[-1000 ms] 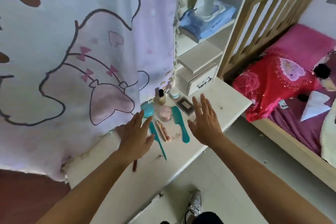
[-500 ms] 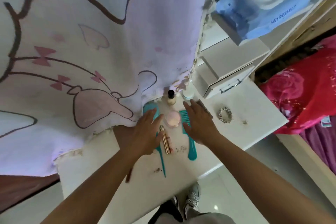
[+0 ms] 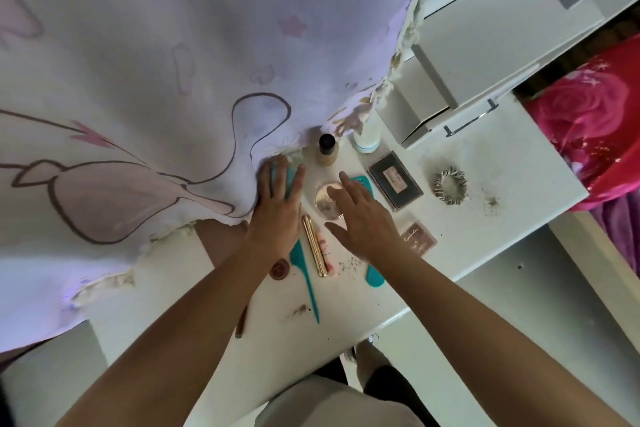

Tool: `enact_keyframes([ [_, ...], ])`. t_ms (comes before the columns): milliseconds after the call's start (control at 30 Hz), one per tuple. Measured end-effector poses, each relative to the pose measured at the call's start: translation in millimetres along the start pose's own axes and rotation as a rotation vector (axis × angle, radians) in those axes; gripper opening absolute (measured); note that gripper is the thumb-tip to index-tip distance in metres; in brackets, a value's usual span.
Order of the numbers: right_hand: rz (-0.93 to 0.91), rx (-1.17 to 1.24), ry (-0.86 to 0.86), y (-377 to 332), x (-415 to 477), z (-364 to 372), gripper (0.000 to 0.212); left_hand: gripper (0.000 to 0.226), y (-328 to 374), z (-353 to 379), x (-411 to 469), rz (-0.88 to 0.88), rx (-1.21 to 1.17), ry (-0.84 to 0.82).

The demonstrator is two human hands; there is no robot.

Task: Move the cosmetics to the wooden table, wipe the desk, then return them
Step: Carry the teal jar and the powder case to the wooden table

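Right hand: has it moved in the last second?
Yes. A second ago the right hand hovered right of the wide teal comb; now it is over that comb, fingertips above the round pink compact, so it has gone leftward.

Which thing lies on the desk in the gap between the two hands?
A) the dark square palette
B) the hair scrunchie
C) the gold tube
C: the gold tube lies between the left hand and the right hand, while the scrunchie and the dark palette lie to the right of both.
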State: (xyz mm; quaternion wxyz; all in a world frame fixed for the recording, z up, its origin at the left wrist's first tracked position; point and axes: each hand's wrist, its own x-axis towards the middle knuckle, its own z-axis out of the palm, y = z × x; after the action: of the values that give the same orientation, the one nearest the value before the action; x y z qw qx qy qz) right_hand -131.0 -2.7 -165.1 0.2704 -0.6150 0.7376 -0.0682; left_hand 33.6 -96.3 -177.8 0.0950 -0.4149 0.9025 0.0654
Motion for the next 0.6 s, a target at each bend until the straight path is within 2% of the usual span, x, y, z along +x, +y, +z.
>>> enact_keyframes([
  [167, 0.042, 0.144, 0.024, -3, 2, -2, 0.063, 0.097, -3, -9, 12, -0.034, -0.008, -0.107],
  [300, 0.016, 0.162, 0.089, 8, -25, -27, 0.06, 0.091, 1, -26, 7, -0.07, -0.104, -0.162],
  [433, -0.042, 0.178, 0.155, 37, -54, -71, 0.056, 0.085, 34, -54, -23, -0.147, -0.16, -0.071],
  [600, -0.175, 0.143, 0.144, 72, -62, -97, 0.057, 0.077, 72, -82, -66, -0.329, -0.207, 0.102],
])
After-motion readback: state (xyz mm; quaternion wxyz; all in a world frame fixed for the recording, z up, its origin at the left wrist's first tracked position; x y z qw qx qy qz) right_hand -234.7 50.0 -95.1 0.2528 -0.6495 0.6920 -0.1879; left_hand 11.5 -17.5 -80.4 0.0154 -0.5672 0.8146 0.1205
